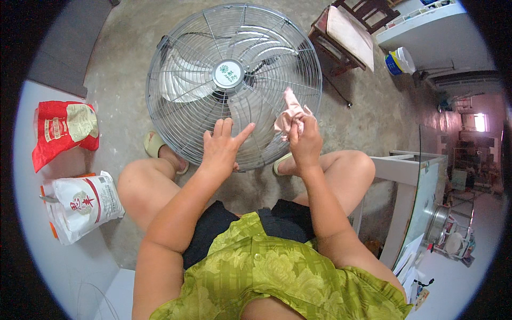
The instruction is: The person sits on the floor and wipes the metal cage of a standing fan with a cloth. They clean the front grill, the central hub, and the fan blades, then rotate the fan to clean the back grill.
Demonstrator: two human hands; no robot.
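Note:
A large round electric fan (pixel 182 78) with a metal wire guard faces up at me between my feet. Its central badge (pixel 228 75) bears green writing, and pale blades show through the wires. My left hand (pixel 221 148) lies on the near part of the guard with its fingers spread. In my right hand (pixel 307 138) is a crumpled pink cloth (pixel 291 114), bunched between thumb and fingers. This cloth is against or just over the guard's right side; I cannot tell whether it touches the wires.
On the left stand a red bag (pixel 68 128) and a white printed bag (pixel 86 206). A wooden chair (pixel 340 40) is at the upper right, near a white bucket (pixel 400 61). A glass-topped table (pixel 418 200) stands close on my right.

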